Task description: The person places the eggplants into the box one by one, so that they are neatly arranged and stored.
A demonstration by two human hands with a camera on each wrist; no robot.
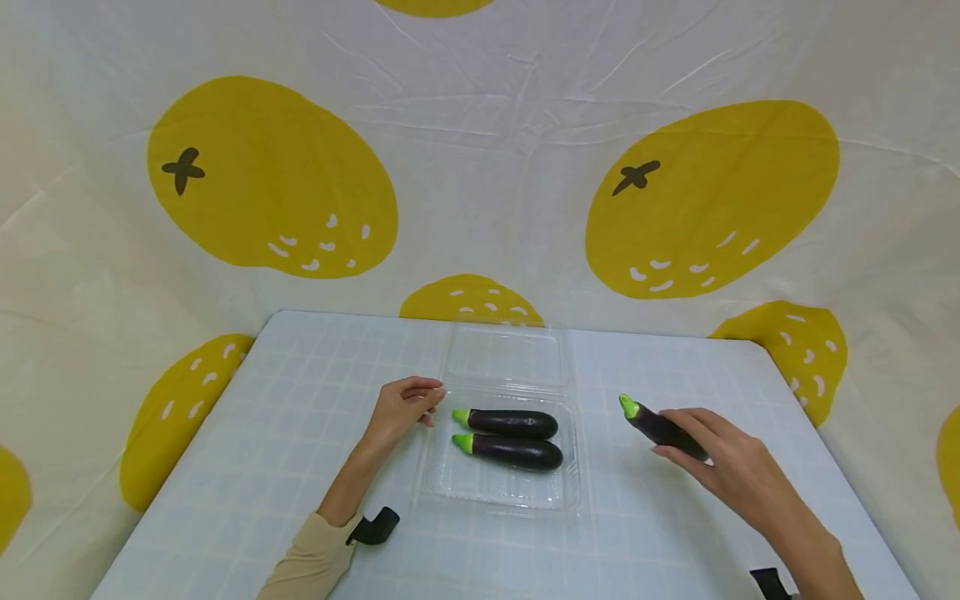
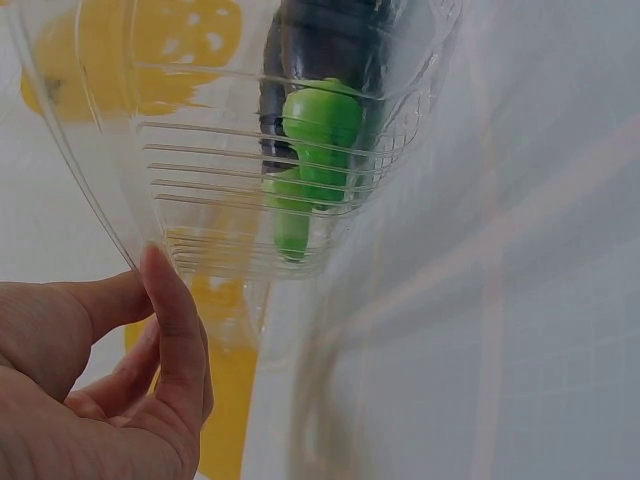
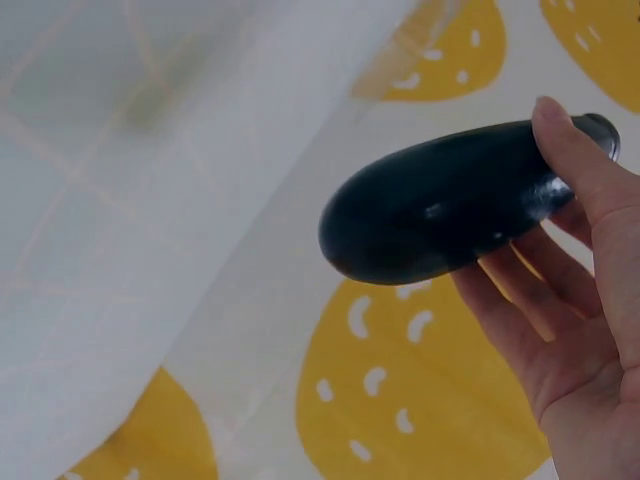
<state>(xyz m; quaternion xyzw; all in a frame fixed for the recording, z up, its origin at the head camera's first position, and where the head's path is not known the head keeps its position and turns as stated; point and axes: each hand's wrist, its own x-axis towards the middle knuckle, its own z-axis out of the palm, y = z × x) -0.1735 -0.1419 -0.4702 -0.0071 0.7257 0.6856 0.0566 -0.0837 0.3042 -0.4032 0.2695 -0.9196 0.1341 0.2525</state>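
Note:
A clear plastic clamshell container [image 1: 502,498] lies with its lid [image 1: 506,354] folded back. Two dark purple eggplants with green stem ends, a rear one [image 1: 517,423] and a front one [image 1: 521,453], lie side by side inside, stems to the left. At the container's left rim, my left hand [image 1: 397,412] pinches the edge between thumb and finger, as the left wrist view shows. To the right of the container, my right hand [image 1: 731,458] grips a third eggplant [image 3: 430,205] above the table, its green end pointing up and left in the head view.
Under everything is a table with a pale checked cloth [image 1: 247,467]. Behind and beside it hangs a whitish curtain [image 1: 487,192] printed with big yellow fruit shapes. A black wrist mount [image 1: 377,527] sits on the left forearm, near a beige sleeve [image 1: 307,558].

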